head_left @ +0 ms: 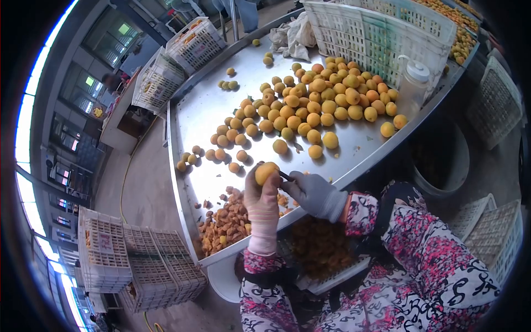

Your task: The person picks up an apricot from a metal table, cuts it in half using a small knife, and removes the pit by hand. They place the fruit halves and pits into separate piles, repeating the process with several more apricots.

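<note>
My left hand (261,206), in a pale striped glove, is closed around a yellow-orange apricot (266,172) above the near edge of the metal table (196,110). My right hand (319,196), in a grey glove, grips a small dark knife (285,176) held against the apricot's right side. The blade is mostly hidden. Beyond both hands, many loose apricots (310,102) spread over the tabletop. Left of my left hand lies a heap of brown apricot stones (228,220) in the near corner.
White plastic crates stand at the table's far side (365,41), far left (196,44) and lower left (105,249). A clear bottle (412,86) stands at the right edge, beside a large bucket (462,149) below. Under my hands sits a crate (337,276) holding fruit pieces.
</note>
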Demonstrator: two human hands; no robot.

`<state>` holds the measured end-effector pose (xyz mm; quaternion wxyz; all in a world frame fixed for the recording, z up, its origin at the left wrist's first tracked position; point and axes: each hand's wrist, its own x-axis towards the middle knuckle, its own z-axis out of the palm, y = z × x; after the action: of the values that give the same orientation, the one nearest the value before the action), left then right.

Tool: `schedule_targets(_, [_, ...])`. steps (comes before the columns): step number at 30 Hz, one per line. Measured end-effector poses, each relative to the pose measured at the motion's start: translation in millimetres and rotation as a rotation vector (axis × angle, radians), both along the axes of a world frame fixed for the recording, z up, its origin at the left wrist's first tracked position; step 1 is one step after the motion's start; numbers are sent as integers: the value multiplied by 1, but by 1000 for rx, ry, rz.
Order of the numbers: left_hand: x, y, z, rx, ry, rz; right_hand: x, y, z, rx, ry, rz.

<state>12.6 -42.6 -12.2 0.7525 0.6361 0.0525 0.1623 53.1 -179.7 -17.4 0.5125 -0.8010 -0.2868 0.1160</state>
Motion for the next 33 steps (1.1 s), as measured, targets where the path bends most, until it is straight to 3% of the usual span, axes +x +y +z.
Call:
schedule_targets(2, [4,-12,-12,-147,2,105,-2,11,-11,172,-139,-119])
schedule_targets(5, [6,-11,-20,-134,88,120,-2,10,-12,103,-125,-141])
schedule_targets(9, [4,-7,9,-30,39,42,1,4,-2,-19,-115,-115])
schedule_targets(12, [4,-3,10,28,17,14,-1,6,-4,15,-136,-114])
schedule_targets(15, [8,-6,0,-38,-20,135,-10,11,-14,-15,-134,-153])
schedule_targets(19, [10,-3,-14,-270,52,36,-6,9,-14,-66,-218,-177])
schedule_targets(23, [10,-7,-5,-218,40,64,-6,10,-16,-22,-223,-172])
schedule_targets(26, [8,-11,4,-2,148,95,-6,13,-17,-59,-213,-120])
schedule_targets(29, [7,-16,-1,24,89,193,1,16,-22,59,-66,-60])
schedule_targets(31, [6,-18,-3,-93,73,287,9,12,-15,303,518,-54])
schedule_targets(33, [7,-11,-7,-24,53,248,6,10,-12,329,407,-56])
